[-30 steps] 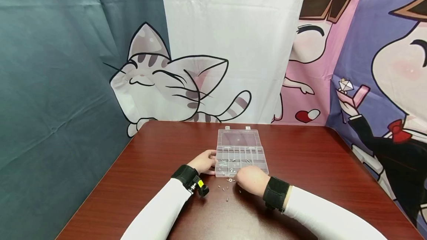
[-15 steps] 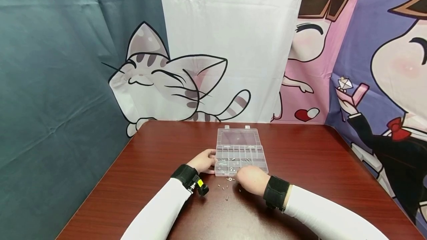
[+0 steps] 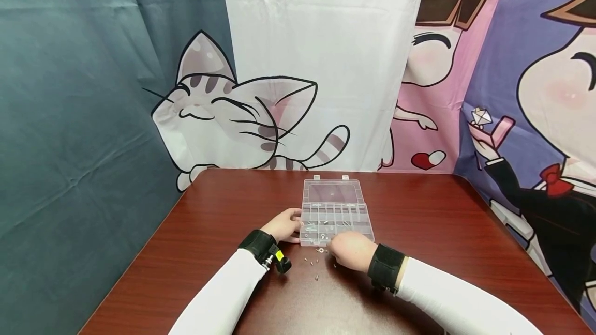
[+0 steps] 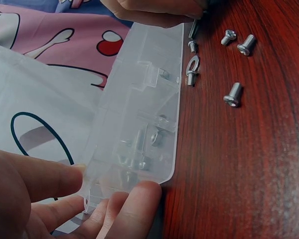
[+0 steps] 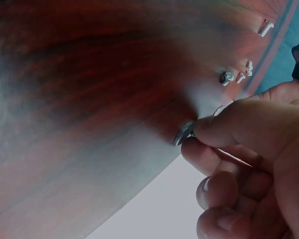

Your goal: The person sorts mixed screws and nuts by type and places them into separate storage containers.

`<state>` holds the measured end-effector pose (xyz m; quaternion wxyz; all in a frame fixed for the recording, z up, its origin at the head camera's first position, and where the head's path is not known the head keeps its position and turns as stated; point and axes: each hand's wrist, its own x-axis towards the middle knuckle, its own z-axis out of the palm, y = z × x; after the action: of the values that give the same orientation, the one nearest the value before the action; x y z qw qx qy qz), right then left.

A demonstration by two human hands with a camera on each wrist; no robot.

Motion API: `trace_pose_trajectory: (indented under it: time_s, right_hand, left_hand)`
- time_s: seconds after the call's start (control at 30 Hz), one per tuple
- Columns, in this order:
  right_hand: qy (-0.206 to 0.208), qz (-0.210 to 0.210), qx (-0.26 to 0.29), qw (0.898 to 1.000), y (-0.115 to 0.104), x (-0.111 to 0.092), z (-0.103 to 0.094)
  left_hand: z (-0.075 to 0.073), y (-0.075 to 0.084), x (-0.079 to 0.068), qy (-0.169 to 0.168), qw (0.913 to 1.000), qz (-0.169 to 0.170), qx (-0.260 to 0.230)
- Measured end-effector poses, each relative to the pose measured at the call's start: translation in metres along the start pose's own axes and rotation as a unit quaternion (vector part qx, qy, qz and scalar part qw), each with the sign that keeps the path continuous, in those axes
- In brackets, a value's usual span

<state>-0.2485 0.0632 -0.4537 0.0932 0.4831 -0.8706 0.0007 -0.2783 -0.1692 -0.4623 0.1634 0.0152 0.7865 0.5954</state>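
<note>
The table before me is red-brown wood grain, with a pale glare near my edge. Behind it hangs a white cloth beside a teal one, printed across with a smiling cat; on the right, pink and purple cloths show cartoon figures. The clear box sits around the middle of the table, its tray's long axis running left to right, its lid laid back away from me so that the latches point to the far edge. Small hardware lies in several of its compartments. My left hand holds the box's left end, fingers bent against it and thumb tip at the near corner. My right hand, by the near right part of the box, pinches a metal disc between thumb and forefinger. The disc juts past my fingertips nearly edge-on, its long axis slanting from upper right to lower left in the right wrist view; I cannot tell whether it touches the table. Loose screws lie pointing various ways near the box's front, and a ring leans on one just beside the front wall.
</note>
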Motion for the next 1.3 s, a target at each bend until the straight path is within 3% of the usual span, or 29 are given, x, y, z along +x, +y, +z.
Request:
trace_pose_trajectory:
  time_s: [0.57,0.9,1.1,1.3]
  right_hand:
    - [-0.005,-0.023,-0.014,1.0,-0.001,0.001,0.003]
    - [0.006,-0.02,0.029,0.999,0.005,0.001,-0.001]
    - [0.018,0.006,0.066,0.998,0.018,0.003,-0.017]
    - [0.022,0.065,0.083,0.994,0.044,0.009,-0.025]
  left_hand:
    - [0.001,-0.001,0.002,0.01,0.9999,0.004,0.0]
    - [0.0,-0.002,0.002,0.008,1.0,-0.001,-0.001]
    - [0.0,-0.004,0.004,0.002,1.0,-0.003,-0.004]
    - [-0.002,-0.001,0.004,-0.003,1.0,-0.002,0.003]
